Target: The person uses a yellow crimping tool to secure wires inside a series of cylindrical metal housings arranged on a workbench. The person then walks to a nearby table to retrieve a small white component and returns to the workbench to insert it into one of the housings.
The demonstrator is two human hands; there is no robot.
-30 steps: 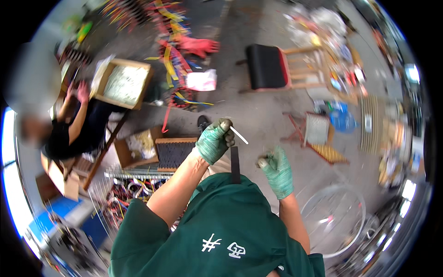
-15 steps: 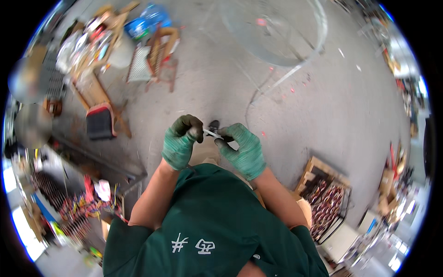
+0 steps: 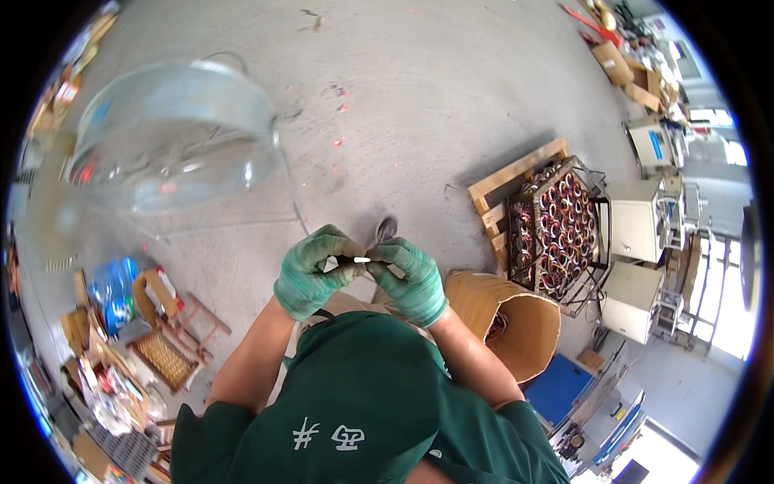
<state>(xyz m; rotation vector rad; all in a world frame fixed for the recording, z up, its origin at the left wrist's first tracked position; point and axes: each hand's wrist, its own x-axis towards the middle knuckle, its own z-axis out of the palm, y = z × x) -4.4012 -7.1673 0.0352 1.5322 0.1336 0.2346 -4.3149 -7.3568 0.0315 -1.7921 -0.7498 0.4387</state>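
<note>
My left hand [image 3: 314, 270], in a green work glove with darkened fingertips, is closed in a pinch. My right hand [image 3: 411, 278], gloved the same way, pinches from the other side, its fingertips almost against the left ones. Between them shows the end of a small, thin white strip [image 3: 361, 260]; the fingers hide the rest of it, and its exact kind cannot be made out. Both hands are held out in front of my body, above the floor.
Close on the right stands an open cardboard box [image 3: 516, 335]. Beyond it a wire-frame crate [image 3: 598, 234] of coiled wire parts rests on a wooden pallet [image 3: 516, 173], near white cabinets [image 3: 634, 226]. A large translucent round drum [image 3: 181, 105] stands far left; a woven-seat chair [image 3: 167, 355] is lower left.
My body and view have turned right, so the drum, chair and clutter shift left, and the box and crate come closer. The hands have drawn together, and less of the white strip shows.
</note>
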